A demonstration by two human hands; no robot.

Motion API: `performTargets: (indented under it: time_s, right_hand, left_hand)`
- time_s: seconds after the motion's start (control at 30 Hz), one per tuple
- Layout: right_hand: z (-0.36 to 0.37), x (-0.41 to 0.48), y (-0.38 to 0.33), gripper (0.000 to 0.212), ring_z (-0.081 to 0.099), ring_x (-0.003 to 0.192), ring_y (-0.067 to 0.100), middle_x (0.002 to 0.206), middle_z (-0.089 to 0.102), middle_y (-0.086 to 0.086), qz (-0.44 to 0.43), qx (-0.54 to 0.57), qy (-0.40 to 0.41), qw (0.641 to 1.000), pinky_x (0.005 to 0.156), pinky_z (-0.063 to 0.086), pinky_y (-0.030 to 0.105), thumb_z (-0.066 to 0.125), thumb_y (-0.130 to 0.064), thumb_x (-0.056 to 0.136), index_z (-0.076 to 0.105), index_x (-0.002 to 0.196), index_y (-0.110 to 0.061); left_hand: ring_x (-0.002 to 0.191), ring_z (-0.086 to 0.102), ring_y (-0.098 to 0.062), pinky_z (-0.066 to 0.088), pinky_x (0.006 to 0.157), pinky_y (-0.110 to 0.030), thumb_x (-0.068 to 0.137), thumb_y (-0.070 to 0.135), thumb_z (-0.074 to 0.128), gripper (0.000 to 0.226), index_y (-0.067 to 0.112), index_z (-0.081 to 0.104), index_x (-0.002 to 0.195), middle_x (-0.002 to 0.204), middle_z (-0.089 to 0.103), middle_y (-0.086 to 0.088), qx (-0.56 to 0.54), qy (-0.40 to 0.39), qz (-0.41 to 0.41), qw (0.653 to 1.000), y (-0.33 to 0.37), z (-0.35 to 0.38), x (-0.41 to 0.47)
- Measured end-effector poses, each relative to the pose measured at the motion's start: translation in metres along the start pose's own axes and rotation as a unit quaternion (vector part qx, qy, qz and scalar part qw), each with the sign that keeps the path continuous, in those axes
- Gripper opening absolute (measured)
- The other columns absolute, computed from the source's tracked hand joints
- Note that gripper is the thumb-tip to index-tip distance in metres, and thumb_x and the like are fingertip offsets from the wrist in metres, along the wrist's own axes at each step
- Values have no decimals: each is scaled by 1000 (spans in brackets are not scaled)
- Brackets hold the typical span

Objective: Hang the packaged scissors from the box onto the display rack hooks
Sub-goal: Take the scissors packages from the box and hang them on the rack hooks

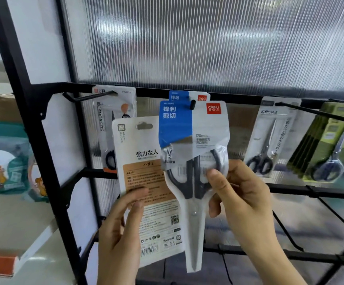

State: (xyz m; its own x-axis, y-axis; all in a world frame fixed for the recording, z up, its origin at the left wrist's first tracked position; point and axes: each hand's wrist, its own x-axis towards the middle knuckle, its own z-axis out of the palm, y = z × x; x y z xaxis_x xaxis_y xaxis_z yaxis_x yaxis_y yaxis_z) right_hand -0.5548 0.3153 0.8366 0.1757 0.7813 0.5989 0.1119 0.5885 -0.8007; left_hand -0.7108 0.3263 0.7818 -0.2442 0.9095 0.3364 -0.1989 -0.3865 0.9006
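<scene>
Head view: right hand [239, 194] raised, pinching the blue scissors pack [193, 140], while left hand [123, 223] grips the white pack [144, 161].

Ribbed translucent panel [187, 38] at back; teal cartoon pkgs [4, 157] L; white shelf [12, 239] below.

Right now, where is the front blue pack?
Head view, centre: front blue pack at the middle hook, pinched by the right hand, beside the left hand's white pack.

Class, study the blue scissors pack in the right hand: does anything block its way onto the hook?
Nothing visible does: the hook tip already pokes through the blue pack; a second blue pack hangs behind it.
</scene>
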Motion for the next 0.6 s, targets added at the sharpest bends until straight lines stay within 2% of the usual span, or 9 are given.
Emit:
performTargets:
  time_s: [0.1,0.2,0.37,0.47,0.6]
  right_hand:
    - [1,4,4,25,48,34,10,53,59,7,12,13,4,1000,38,39,15,67,-31,82,57,67,-14]
    - [1,11,13,20,48,38,10,54,57,6,40,10,12,999,39,41,17,59,-29,75,58,71,-9]
    - [3,33,32,20,50,41,8,50,58,-4,56,-17,12,998,42,43,16,58,-27,79,57,75,-8]
    - [5,52,47,18,52,41,8,46,57,-5,62,-59,23,996,44,44,17,57,-19,88,56,77,-5]
    - [8,80,68,17,55,44,8,55,60,2,73,-93,34,992,47,47,19,56,-21,90,56,76,-10]
  left_hand:
    - [108,61,-18,42,100,-51,60,51,58,31,36,71,84,107,70,8,-13,-18,5,1000,-1,2,4]
    - [110,60,-11,40,102,-47,64,50,57,29,36,70,85,106,69,13,-13,-33,13,999,-2,2,6]
    - [106,61,-6,45,96,-36,81,25,62,11,30,70,86,103,70,15,-14,-33,8,999,-4,8,16]
    - [102,61,-1,47,89,-31,89,16,53,20,29,68,90,103,68,16,24,-33,28,999,-7,11,30]
    - [105,58,0,46,91,-28,92,12,51,23,30,65,94,107,63,20,74,-26,54,995,-18,15,53]
